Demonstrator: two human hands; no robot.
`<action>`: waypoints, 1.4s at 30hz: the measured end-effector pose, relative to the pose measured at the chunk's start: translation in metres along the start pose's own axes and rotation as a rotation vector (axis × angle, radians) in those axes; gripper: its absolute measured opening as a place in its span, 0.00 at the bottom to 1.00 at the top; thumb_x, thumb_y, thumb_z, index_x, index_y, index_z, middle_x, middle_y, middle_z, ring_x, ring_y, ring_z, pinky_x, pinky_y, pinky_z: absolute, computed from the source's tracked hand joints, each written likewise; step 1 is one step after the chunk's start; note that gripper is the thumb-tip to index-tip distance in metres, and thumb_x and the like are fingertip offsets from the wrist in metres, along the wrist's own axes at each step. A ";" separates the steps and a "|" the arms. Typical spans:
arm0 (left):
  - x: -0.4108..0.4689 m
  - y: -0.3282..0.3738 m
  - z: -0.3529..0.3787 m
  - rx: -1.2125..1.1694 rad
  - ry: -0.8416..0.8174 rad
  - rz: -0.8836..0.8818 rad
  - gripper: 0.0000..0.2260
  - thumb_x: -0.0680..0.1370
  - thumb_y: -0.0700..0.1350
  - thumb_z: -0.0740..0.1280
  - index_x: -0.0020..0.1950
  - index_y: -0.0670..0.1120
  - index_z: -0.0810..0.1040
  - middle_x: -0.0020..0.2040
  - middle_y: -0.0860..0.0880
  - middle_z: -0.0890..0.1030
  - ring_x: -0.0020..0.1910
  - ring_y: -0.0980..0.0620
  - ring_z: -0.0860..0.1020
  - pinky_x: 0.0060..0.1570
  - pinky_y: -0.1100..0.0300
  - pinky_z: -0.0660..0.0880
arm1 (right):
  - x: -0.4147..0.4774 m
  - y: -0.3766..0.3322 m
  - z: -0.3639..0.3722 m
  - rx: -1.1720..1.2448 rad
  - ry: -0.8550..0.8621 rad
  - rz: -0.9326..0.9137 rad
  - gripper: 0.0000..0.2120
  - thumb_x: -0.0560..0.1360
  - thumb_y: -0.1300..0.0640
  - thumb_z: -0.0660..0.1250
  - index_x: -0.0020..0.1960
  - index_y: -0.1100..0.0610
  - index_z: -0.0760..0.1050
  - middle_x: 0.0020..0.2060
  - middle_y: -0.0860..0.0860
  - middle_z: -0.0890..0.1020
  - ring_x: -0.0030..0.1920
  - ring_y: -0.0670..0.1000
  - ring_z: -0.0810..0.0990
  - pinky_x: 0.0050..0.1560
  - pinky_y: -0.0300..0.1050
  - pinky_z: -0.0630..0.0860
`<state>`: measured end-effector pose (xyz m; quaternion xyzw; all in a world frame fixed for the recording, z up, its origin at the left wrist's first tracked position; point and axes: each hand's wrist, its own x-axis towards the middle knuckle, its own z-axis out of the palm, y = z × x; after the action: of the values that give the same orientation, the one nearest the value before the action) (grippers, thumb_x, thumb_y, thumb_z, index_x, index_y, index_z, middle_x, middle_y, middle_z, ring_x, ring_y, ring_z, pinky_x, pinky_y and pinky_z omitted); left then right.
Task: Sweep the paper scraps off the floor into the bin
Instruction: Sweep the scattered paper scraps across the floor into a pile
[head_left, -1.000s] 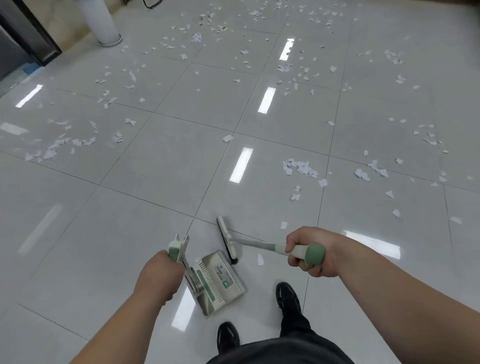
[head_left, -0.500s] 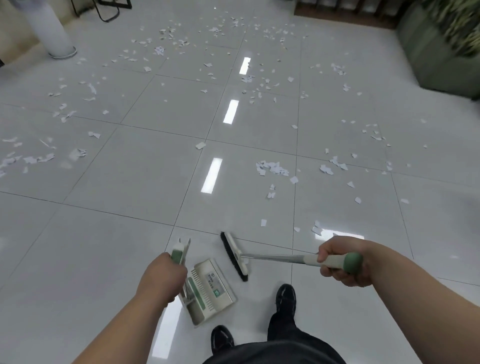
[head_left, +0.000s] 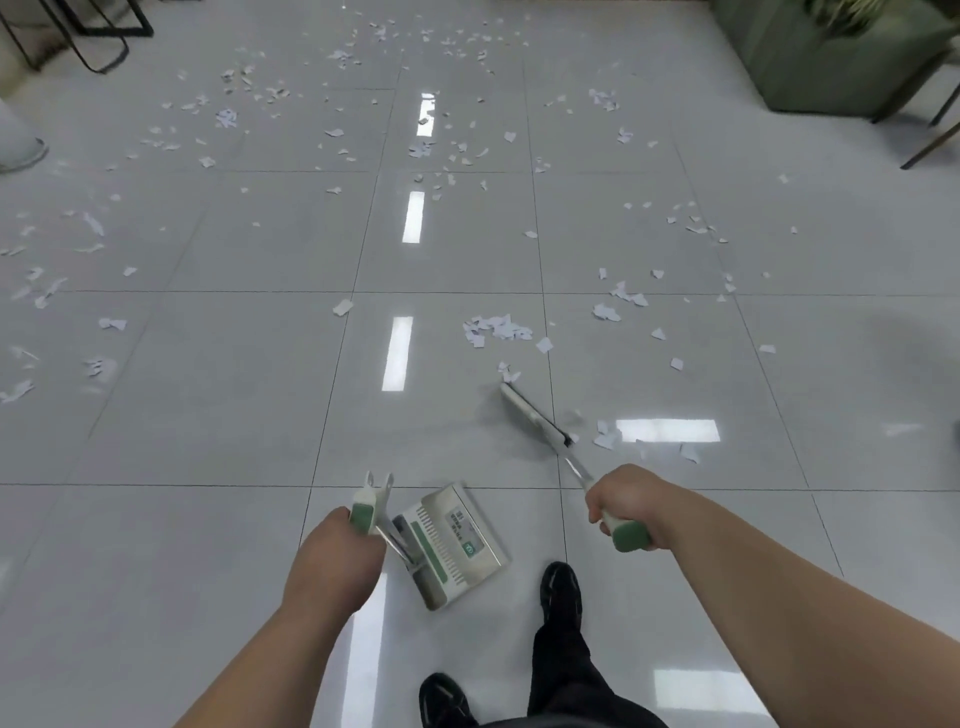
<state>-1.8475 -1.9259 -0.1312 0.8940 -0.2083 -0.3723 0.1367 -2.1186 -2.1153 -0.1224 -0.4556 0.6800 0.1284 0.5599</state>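
My shoes (head_left: 560, 584) stand on the floor (head_left: 208, 415), and just ahead of them my left hand (head_left: 332, 561) is wrapped tight around the green grip of the dustpan (head_left: 452, 545). The pan rests low by my feet with its mouth facing forward and to the right. From what I can see of its inside there is no paper in it, though the ribbed back and label make that hard to be sure of.

My right hand (head_left: 623, 501) is closed in a fist round the green end of the broom (head_left: 535, 418), whose head is stretched out ahead and right of the pan, blurred at floor level. A few scraps (head_left: 608, 436) lie just beside its right end, on the bright reflection. A small gathered pile (head_left: 496, 328) sits just beyond the head, with loose pieces to its right.

Farther out, paper (head_left: 228, 117) is strewn over nearly every tile, to both sides and all the way towards the chair legs (head_left: 104, 41) and the green seat (head_left: 810, 57) at the back. I see no bin from here.

I judge this to be the very start. Nothing is collected yet, one little heap is ready, and almost the whole floor is left to sweep, scoop and empty.
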 end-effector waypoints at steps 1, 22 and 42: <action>0.002 0.010 0.004 0.005 -0.001 -0.004 0.06 0.73 0.41 0.59 0.48 0.47 0.74 0.38 0.44 0.79 0.33 0.44 0.76 0.34 0.57 0.71 | 0.006 0.002 -0.010 0.019 0.009 0.000 0.07 0.68 0.66 0.69 0.46 0.62 0.77 0.37 0.59 0.81 0.37 0.57 0.79 0.40 0.46 0.73; 0.021 0.255 0.110 0.268 -0.046 0.258 0.08 0.74 0.39 0.58 0.50 0.47 0.73 0.38 0.44 0.78 0.30 0.44 0.74 0.30 0.60 0.70 | 0.046 0.122 -0.241 0.627 0.276 0.190 0.10 0.68 0.66 0.67 0.50 0.62 0.77 0.41 0.61 0.80 0.37 0.58 0.76 0.35 0.40 0.68; 0.144 0.257 0.021 0.177 -0.054 0.160 0.06 0.75 0.40 0.60 0.48 0.46 0.74 0.36 0.45 0.76 0.30 0.45 0.72 0.32 0.60 0.68 | 0.078 -0.105 -0.116 0.890 -0.080 0.192 0.07 0.71 0.62 0.67 0.48 0.55 0.75 0.41 0.56 0.77 0.23 0.51 0.70 0.23 0.34 0.65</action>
<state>-1.8408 -2.2213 -0.1310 0.8727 -0.3147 -0.3645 0.0808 -2.1099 -2.2903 -0.1164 -0.1005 0.6860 -0.1075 0.7125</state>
